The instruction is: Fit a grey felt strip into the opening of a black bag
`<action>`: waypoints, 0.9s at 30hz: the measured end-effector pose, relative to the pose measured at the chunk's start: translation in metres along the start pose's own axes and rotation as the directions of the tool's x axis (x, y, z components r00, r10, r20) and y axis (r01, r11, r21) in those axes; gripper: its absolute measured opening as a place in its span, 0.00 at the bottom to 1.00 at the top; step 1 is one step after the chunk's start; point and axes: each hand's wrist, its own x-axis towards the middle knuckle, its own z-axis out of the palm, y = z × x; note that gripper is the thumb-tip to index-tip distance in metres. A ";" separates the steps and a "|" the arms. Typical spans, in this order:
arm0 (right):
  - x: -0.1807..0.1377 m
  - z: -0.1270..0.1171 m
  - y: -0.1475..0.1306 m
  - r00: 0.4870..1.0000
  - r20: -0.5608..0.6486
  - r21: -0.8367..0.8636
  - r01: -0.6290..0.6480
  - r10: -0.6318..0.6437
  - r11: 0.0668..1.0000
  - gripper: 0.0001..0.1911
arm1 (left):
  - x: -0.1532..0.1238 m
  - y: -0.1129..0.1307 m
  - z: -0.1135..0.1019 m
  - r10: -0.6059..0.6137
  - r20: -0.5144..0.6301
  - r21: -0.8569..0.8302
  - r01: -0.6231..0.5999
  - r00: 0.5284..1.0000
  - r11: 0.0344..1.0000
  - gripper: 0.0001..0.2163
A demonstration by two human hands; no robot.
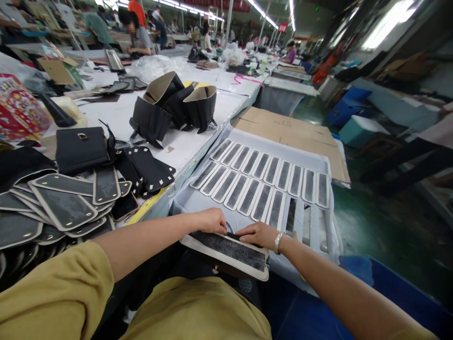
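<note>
A long dark panel with a pale border [230,249] lies tilted over my lap. Its far edge is between the fingers of my left hand [213,220], which is closed in a pinch. My right hand [259,234], a bracelet on its wrist, has bent fingers on the same edge further right, thumb and fingertips close together. Under the panel shows a brown-black piece with a small metal clasp [215,269]; its full shape is hidden. Just beyond my hands, rows of similar pale-bordered dark strips [250,162] lie on a grey-covered tray [180,200].
On the white table [226,85] at left are a pile of dark pieces with metal eyelets [65,200], a black bag [82,150] and curved black bag bodies [173,104]. Flat cardboard [283,125] lies behind the tray. A blue bin [318,311] stands at lower right. People work further back.
</note>
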 end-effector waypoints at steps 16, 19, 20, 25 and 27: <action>-0.034 -0.013 0.027 0.994 0.075 0.005 0.084 -0.085 0.996 0.23 | 0.031 0.025 0.024 0.203 0.146 -0.048 -0.198 0.968 0.979 0.12; -0.031 -0.011 0.026 0.999 0.046 0.117 0.010 -0.016 0.993 0.21 | 0.032 0.027 0.020 0.218 0.182 -0.033 -0.215 0.959 0.976 0.12; -0.029 -0.009 0.027 0.999 0.034 0.209 -0.044 0.038 0.977 0.20 | 0.033 0.028 0.020 0.204 0.176 -0.020 -0.204 0.963 0.979 0.12; -0.022 0.007 0.029 0.974 0.082 0.575 -0.221 0.213 0.788 0.21 | 0.040 0.039 0.028 0.061 0.133 -0.012 -0.060 0.989 0.998 0.11; -0.021 0.011 0.028 0.973 0.106 0.606 -0.226 0.205 0.763 0.23 | 0.040 0.038 0.026 0.028 0.143 -0.035 -0.023 0.989 0.999 0.12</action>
